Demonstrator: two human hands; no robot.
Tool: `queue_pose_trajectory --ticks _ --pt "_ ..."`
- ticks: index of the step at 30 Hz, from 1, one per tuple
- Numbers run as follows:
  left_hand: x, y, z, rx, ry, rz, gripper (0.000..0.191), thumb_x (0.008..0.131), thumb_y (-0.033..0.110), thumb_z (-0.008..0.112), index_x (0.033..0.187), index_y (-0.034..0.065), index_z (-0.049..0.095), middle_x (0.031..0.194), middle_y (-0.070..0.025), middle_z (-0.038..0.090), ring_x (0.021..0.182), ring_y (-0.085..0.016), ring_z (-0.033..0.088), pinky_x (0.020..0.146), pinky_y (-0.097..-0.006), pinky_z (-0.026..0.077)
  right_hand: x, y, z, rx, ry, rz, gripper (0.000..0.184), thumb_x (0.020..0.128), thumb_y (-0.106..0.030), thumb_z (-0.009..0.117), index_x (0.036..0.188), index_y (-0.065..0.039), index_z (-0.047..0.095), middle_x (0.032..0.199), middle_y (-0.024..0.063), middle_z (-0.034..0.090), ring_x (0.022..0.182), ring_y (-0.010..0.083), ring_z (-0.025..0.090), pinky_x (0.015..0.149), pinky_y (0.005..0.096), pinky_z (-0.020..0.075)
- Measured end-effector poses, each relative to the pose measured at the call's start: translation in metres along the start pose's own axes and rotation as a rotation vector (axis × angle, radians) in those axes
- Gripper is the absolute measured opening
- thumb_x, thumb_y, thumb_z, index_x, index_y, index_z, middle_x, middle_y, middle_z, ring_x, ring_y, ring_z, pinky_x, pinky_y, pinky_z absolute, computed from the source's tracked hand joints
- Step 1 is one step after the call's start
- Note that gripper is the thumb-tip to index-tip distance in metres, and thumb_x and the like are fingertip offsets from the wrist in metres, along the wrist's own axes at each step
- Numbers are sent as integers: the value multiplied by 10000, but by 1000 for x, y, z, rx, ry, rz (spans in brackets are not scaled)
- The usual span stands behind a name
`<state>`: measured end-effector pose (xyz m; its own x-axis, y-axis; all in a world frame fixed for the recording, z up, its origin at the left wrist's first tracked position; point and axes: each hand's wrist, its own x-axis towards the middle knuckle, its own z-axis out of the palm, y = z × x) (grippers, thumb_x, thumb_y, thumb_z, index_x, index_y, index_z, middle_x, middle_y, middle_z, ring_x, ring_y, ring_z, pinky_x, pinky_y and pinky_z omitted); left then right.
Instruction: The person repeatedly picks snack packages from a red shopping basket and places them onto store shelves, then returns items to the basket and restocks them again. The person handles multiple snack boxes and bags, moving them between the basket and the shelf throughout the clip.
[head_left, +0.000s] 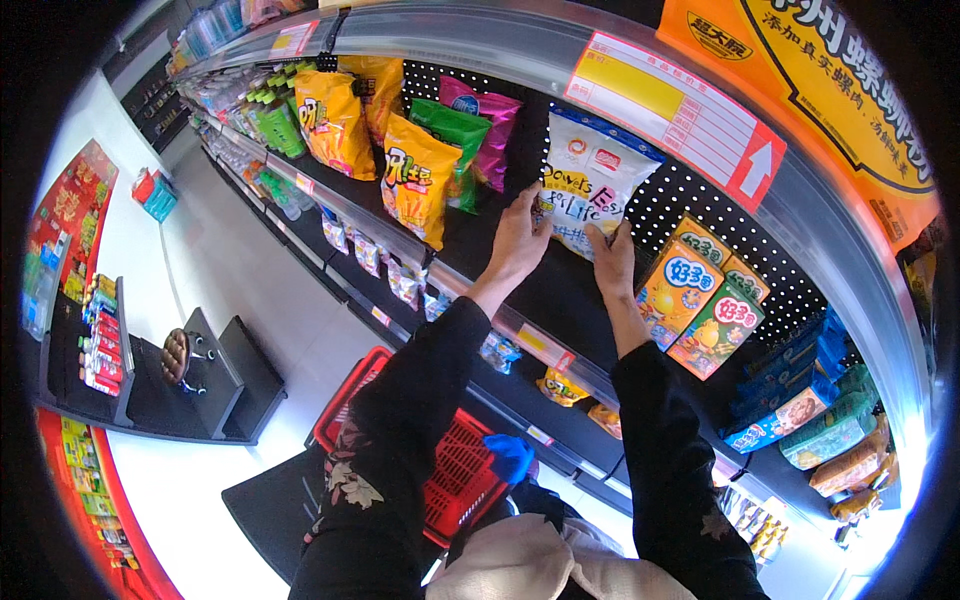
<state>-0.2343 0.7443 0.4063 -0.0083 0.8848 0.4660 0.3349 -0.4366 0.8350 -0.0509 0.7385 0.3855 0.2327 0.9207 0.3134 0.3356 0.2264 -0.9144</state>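
Note:
A white snack bag with a blue top edge (589, 176) stands upright on the black shelf, between both my hands. My left hand (519, 236) grips its lower left edge, fingers curled behind it. The thumb of my right hand (615, 262) presses the lower right front, with the fingers at that side. Left of it stand a yellow snack bag (418, 176), a green bag (472, 139) and a pink bag (499, 112). To the right are an orange snack box (675, 289) and a green and orange box (716, 330).
A shelf edge (457, 281) with a clear rail runs below my forearms. A tagged upper shelf edge (637, 97) curves above the bag. Below me is a red shopping basket (461, 465). A brown padded stool (176, 356) and a counter rack with cans (105, 337) are at the left.

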Motion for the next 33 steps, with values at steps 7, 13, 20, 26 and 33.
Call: queue_pose_trajectory --ticks 7,13,20,26,33 --pt "-3 5 0 65 -44 -39 603 949 40 696 1505 8 463 1331 -201 646 1143 -271 675 877 -348 596 -8 -12 -6 6 10 62 542 961 -176 744 1383 38 480 1275 220 670 1186 323 662 995 420 512" --pt "-64 36 -35 79 166 166 517 923 8 687 1418 34 544 1215 -186 630 1097 -351 635 941 -409 542 -40 -45 -18 -254 73 -171 568 992 -169 712 1445 51 451 1337 250 612 1261 370 605 1052 431 483" --pt "-258 -47 -118 161 385 -275 394 955 -31 635 1340 38 584 1209 -141 612 1056 -243 645 856 -323 548 -140 -77 -33 -341 -71 -356 436 975 -51 678 1391 0 559 1256 210 646 1160 372 627 1005 439 512" --pt "-449 -134 -182 732 464 -830 539 891 125 722 1378 7 520 1336 -249 564 1224 -438 531 1051 -504 449 -159 -62 -35 -445 -215 -381 246 984 -51 656 1228 -24 673 1055 158 676 1004 323 641 889 433 527" --pt "-488 -160 -220 956 313 -904 695 859 154 773 1470 7 476 1462 -212 510 1309 -448 491 1124 -486 420 -162 -51 -31 -578 -201 -480 193 1033 -80 605 1202 -36 688 1096 129 678 1021 285 649 891 417 539"
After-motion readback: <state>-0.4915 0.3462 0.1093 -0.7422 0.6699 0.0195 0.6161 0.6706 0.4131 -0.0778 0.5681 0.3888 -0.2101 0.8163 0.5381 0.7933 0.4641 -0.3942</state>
